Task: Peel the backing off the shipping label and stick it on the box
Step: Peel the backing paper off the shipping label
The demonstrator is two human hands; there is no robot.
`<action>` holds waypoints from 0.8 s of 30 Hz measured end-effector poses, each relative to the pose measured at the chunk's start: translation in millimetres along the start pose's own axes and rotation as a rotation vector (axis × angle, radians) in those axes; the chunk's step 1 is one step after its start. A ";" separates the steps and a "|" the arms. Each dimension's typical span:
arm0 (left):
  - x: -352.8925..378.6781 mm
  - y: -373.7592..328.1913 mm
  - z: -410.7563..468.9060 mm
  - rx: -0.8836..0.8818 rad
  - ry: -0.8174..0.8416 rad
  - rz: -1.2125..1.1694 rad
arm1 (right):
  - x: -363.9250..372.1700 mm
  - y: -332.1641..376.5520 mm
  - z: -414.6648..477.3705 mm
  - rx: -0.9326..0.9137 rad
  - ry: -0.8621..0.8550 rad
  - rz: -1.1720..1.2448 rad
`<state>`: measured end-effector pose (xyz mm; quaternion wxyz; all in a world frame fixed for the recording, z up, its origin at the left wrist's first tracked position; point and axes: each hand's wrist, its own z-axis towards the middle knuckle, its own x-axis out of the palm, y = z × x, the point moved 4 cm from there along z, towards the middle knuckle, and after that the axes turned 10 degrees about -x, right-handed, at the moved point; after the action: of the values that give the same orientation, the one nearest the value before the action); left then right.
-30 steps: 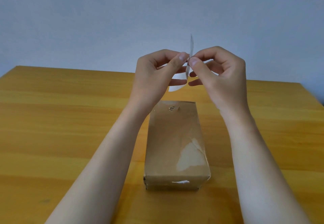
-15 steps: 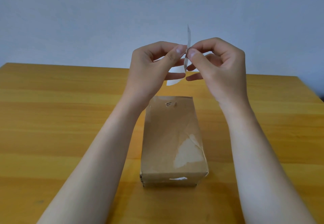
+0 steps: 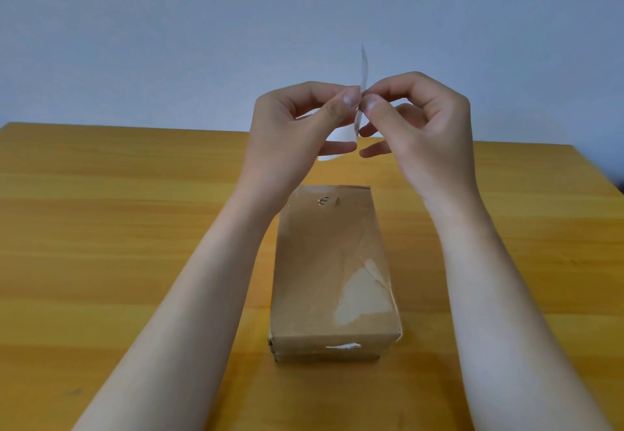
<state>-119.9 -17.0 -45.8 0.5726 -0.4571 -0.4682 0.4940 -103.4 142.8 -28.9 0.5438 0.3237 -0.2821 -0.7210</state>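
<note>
A worn brown cardboard box (image 3: 329, 261) lies lengthwise on the wooden table, with torn pale patches on its top. Above its far end I hold a thin white shipping label (image 3: 363, 66) edge-on, so its faces are hidden. My left hand (image 3: 293, 126) pinches it from the left between thumb and forefinger. My right hand (image 3: 422, 126) pinches it from the right at the same spot. A white curl of paper (image 3: 337, 140) hangs below and behind my left fingers. Whether label and backing have separated is unclear.
The wooden table (image 3: 118, 228) stretches wide on both sides of the box, with its far edge against a plain grey-blue wall (image 3: 169, 42). My forearms pass along either side of the box.
Both hands have drifted slightly upward in the view with the label still pinched between them. The box has not moved on the table.
</note>
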 end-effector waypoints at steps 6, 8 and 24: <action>-0.4 0.9 0.1 0.015 0.002 0.032 | -0.9 -0.8 0.3 -0.001 0.004 -0.007; -1.2 0.2 0.5 0.022 0.002 0.042 | -0.8 -1.0 0.0 -0.002 0.003 -0.008; 2.1 5.6 4.0 0.020 0.038 0.073 | -3.7 -6.1 0.6 0.032 -0.027 0.023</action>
<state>-124.4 -14.1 -50.6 0.5675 -0.4775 -0.4354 0.5103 -106.8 147.9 -32.5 0.5431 0.3193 -0.3049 -0.7143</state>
